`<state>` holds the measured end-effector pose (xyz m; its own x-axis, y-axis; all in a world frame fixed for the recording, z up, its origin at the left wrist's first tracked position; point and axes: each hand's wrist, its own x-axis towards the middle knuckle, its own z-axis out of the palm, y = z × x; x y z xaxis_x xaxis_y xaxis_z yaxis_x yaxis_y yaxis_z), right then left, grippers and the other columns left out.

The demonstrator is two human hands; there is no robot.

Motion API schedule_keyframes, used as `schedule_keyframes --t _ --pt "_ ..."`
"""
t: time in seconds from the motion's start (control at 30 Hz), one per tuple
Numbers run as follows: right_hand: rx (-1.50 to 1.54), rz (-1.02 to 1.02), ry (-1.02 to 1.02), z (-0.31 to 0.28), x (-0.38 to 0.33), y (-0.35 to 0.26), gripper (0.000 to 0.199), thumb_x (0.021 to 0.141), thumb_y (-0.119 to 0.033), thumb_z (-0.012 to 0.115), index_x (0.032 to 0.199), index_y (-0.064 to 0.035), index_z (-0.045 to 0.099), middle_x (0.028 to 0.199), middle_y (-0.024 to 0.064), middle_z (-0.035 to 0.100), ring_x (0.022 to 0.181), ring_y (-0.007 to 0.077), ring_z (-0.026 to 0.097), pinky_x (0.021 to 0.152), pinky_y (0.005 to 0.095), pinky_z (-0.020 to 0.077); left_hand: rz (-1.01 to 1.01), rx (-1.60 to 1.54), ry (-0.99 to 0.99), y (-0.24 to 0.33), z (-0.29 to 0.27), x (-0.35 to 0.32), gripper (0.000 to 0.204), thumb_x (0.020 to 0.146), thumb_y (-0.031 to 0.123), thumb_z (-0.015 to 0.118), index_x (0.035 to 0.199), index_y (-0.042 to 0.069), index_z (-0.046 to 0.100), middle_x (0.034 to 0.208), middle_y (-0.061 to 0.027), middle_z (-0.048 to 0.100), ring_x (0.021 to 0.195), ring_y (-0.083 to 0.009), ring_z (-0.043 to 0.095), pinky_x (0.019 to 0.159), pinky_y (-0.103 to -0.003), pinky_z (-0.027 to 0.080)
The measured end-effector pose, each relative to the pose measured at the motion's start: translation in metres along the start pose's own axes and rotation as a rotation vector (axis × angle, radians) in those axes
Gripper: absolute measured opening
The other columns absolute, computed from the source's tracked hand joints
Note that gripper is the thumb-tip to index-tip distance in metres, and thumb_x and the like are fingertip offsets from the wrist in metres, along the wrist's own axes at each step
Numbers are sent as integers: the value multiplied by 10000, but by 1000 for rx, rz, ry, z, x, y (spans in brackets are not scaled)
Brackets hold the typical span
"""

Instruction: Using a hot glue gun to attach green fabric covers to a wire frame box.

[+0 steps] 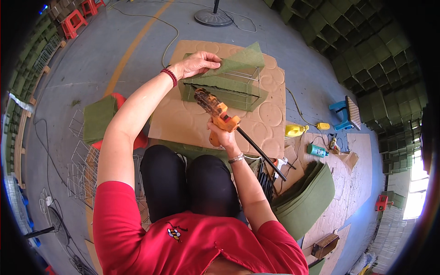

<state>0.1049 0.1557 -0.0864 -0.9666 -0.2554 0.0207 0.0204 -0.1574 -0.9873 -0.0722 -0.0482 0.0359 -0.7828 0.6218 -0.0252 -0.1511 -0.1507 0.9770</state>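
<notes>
Grey-blue floor, crossed by a yellow line, surrounded a low bench topped with cardboard, while green boxlike pieces rose in stacks at the far right. Across that bench, beyond the person's knees, stood a wire frame partly clad in green fabric, its long axis running roughly left to right. Over its far side the left hand had thumb and fingers closed together, apparently pinching a loose green sheet, which slanted up and away to the right of the fingertips. Nearer the body, the right hand was wrapped around the grip of an orange glue gun, with a long black stick trailing from its rear toward the lower right. What mattered most was the gun's blackened front: it pointed up and leftward, to the left part of a dark, uneven line along the frame, just below the left hand and the lifted sheet. Whether the nozzle touched that line or hung above it could not be told. Hidden too were the trigger finger, the sheet's edge under the left palm, and the frame's underside; the bench's supports were out of sight.
</notes>
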Motion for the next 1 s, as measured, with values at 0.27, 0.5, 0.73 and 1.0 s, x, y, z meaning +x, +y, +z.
schedule_keyframes --t 0.27,0.5,0.73,1.0 --pt "-9 43 35 7 -3 1 168 817 -130 717 947 -54 642 863 -2 643 805 91 604 711 263 486 -11 43 24 2 2 -3 206 896 94 669 1088 36 628 972 -5 666 902 -80 626 818 -223 509" --pt "227 -111 232 -50 -61 -5 170 820 -65 639 976 -20 589 870 67 628 828 165 595 745 294 470 -11 -9 26 1 6 -5 172 888 103 685 1053 63 658 938 27 656 856 -48 605 756 -197 486" --pt "657 -181 487 -134 -61 -1 228 873 -120 573 1051 21 558 1011 154 632 1040 301 615 965 412 484 -25 26 66 3 9 -8 164 884 118 695 1037 69 664 909 41 652 812 -36 591 718 -192 473" --pt "689 166 452 -154 -28 -22 615 949 -543 504 1072 55 580 1073 161 648 989 277 648 892 390 529 14 279 67 13 15 -20 171 886 133 690 1025 35 678 884 31 653 791 -40 579 729 -203 460"
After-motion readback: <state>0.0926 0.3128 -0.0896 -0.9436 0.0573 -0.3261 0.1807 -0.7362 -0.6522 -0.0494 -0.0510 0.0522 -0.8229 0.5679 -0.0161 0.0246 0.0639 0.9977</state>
